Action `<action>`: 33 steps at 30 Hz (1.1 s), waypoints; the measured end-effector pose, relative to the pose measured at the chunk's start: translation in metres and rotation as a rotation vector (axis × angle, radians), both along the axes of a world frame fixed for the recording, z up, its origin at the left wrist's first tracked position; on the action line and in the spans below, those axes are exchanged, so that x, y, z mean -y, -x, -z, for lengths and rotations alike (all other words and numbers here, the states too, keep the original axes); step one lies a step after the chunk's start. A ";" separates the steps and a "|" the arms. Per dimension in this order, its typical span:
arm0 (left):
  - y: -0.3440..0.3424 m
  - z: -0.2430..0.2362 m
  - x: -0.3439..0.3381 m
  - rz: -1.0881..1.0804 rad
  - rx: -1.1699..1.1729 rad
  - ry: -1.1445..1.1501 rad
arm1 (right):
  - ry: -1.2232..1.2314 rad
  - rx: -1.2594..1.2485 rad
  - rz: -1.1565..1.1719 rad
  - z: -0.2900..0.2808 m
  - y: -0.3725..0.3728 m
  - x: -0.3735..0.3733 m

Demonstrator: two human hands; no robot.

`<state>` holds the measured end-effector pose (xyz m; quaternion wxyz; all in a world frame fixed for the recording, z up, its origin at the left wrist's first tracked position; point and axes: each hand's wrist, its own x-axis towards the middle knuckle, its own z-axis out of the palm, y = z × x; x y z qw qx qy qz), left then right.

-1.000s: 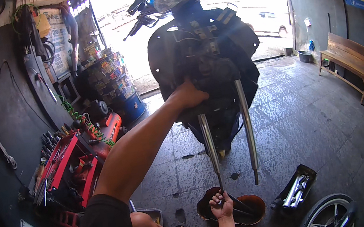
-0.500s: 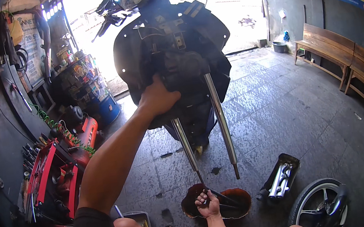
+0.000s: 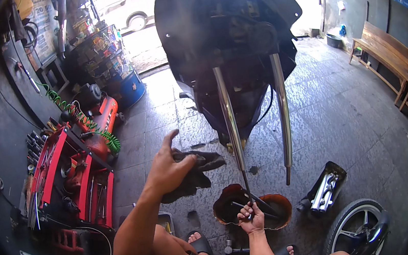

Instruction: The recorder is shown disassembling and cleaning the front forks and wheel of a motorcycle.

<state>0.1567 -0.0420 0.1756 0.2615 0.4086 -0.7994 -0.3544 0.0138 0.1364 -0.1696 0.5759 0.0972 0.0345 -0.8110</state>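
My left hand (image 3: 168,171) grips a dark rag (image 3: 187,187), with its index finger and thumb stretched out, left of the motor scooter (image 3: 223,37). Two bare chrome fork tubes (image 3: 226,109) hang from the scooter's front, which has no wheel in it. From the lower end of the left tube a thin dark rod (image 3: 245,180) runs down to my right hand (image 3: 251,218). That hand is closed round it, above a rusty-rimmed brown basin (image 3: 216,202). A dark tube (image 3: 266,209) leans inside the basin; my fingers partly hide where the rod ends.
A hammer (image 3: 235,250) lies between my feet. Right of the basin are a tray of silver fork parts (image 3: 324,191) and a wheel (image 3: 354,229). At left stand a red tool chest (image 3: 60,169) and a red compressor (image 3: 106,117). Wooden benches (image 3: 385,52) line the right wall.
My left hand has come off the scooter's front, moving down, and now holds the dark rag. My right hand stays low by the rod. The view has tipped down and shifted left.
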 end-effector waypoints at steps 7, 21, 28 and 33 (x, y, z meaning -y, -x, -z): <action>0.003 -0.006 -0.006 0.018 -0.090 -0.016 | 0.031 -0.053 -0.002 -0.009 0.003 0.008; 0.005 0.022 0.003 0.014 -0.104 0.054 | 0.246 -0.097 -0.004 -0.045 0.018 0.051; 0.005 0.020 -0.001 0.027 -0.017 0.025 | 0.212 -0.054 0.008 -0.034 0.000 0.036; 0.009 0.017 -0.002 0.034 -0.011 0.025 | 0.250 -0.174 0.049 -0.079 0.017 0.070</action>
